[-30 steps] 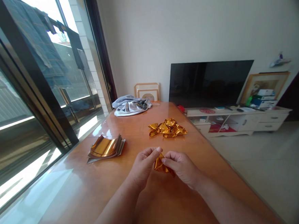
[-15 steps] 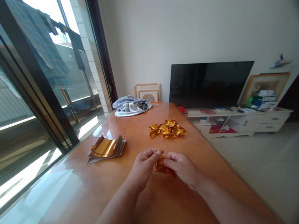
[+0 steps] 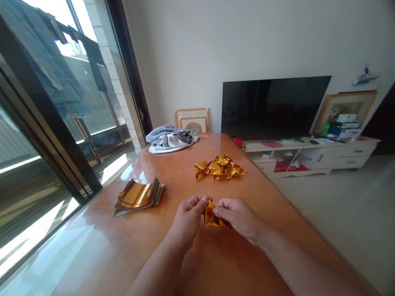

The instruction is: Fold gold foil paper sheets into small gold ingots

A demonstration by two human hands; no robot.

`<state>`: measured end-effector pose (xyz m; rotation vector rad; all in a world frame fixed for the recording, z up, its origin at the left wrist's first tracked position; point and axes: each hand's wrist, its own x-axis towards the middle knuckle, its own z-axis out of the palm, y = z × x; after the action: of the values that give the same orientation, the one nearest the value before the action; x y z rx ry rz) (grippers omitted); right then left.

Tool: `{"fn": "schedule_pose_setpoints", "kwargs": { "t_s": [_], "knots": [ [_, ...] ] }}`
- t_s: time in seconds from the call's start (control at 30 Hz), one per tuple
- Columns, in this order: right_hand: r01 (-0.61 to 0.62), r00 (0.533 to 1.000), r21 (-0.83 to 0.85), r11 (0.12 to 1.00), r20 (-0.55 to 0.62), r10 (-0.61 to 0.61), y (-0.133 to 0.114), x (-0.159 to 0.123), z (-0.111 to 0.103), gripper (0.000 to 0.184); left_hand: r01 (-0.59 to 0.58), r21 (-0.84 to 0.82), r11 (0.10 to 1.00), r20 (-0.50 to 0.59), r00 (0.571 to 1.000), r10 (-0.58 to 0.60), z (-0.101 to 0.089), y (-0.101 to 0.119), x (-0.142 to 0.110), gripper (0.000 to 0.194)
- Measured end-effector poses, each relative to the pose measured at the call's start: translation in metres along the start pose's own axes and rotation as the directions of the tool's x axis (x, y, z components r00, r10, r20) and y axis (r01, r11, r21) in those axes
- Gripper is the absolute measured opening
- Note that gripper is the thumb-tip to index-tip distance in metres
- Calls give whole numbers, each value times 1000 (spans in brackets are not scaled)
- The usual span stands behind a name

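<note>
Gold foil (image 3: 210, 216) pinched btwn L hand (image 3: 189, 220), R hand (image 3: 239, 219)

1. Big sliding glass door (image 3: 45, 145) down the left side, dark frames, sun absolutely pouring in.
2. Blue denim-looking clothes (image 3: 50, 54) hanging on a rail outside the glass.
3. Plain white wall (image 3: 190, 44) straight ahead.
4. Black flat-screen TV (image 3: 276, 108), screen dark, sitting on a low white TV cabinet (image 3: 306, 158) with drawers at the right end.
5. Framed picture (image 3: 345, 110) leaning on the wall at that end, plus a smaller wooden frame (image 3: 193, 120) propped behind the far end of the tabletop.
6. Glossy orange wood tabletop (image 3: 83, 259) throwing back window glare, pale tile floor (image 3: 351, 218) to its right.
</note>
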<state>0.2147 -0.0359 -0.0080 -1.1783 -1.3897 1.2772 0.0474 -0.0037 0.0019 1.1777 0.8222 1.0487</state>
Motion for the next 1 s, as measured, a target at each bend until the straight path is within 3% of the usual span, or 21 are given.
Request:
{"fn": "schedule_pose_setpoints", "kwargs": {
  "t_s": [0.27,0.53,0.83,1.0],
  "knots": [
    [2,1000,10,1000,-24,-2,6,4,-3,36,-36,8,999,-107,994,36,-1,-11,6,38],
    [22,998,-52,998,-54,-25,7,6,-7,35,-1,-33,999,18,1000,2,2,-10,5,34],
    [-11,997,-29,1000,-80,9,4,5,-11,27,15,-57,998,-83,996,-20,-5,-15,11,38],
    [-8,997,-71,997,-73,3,5,7,-19,24,19,-50,999,-71,997,-23,-9,-17,12,41]
  ]
}}
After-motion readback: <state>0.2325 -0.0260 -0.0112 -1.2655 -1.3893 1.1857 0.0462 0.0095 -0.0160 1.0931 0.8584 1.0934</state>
